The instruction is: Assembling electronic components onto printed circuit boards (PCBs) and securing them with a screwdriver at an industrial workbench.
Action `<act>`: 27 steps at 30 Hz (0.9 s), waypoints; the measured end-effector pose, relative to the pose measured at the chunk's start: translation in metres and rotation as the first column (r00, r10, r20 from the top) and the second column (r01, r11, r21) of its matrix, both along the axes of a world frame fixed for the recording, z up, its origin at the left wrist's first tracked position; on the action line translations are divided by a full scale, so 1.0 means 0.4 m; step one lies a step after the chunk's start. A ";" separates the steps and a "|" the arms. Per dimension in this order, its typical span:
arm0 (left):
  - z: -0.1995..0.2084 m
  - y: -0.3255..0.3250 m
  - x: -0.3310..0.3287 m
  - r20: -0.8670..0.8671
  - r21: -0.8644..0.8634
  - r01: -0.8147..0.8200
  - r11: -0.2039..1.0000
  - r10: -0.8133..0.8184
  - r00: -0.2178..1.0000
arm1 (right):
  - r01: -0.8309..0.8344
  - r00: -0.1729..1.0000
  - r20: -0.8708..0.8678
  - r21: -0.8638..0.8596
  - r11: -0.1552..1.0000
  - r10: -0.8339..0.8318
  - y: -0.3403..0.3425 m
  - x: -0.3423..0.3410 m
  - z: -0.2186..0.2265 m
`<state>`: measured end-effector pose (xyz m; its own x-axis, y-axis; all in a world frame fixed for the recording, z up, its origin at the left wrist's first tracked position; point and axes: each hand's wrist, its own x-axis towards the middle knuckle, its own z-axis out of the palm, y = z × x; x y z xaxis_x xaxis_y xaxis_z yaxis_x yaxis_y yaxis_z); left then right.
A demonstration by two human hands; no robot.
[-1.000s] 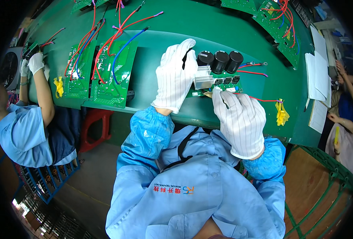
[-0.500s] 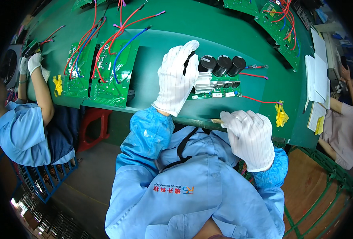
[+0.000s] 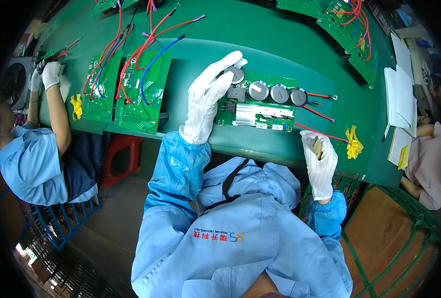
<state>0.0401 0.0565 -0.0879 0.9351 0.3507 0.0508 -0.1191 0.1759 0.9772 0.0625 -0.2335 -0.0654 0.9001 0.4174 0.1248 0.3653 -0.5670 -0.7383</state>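
A green circuit board lies component side up in front of me. It carries several round black capacitors, a silver finned heatsink and red and blue leads at its right. My left hand, in a white striped glove, holds the board's left end, with fingers and thumb around the capacitor at the far left corner. At the table's front edge, right of the board, my gloved right hand is closed around a small brownish, slim object. Most of that object is hidden by the glove.
Two boards with red and blue wires lie to the left; another wired board sits far right. Yellow strips stick to the table near my right hand. Papers lie at the right edge. Co-workers sit on both sides.
The board has tipped from standing tilted to lying flatter, with its face upward. My left hand moved slightly left with it. My right hand moved right and turned, the brownish object still in it.
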 end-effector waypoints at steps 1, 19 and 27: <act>0.003 -0.002 0.000 -0.005 -0.007 0.000 1.000 0.000 1.000 | 0.021 1.000 -0.002 0.023 1.000 -0.021 -0.006 0.000 -0.014; -0.002 0.008 -0.002 0.094 -0.081 0.093 0.992 -0.085 0.992 | 0.003 1.000 -0.026 0.053 0.999 -0.002 0.005 -0.018 -0.101; -0.004 0.006 -0.002 0.091 -0.040 0.080 0.996 -0.076 0.993 | -0.055 0.984 0.174 0.089 0.995 0.039 0.012 -0.008 -0.115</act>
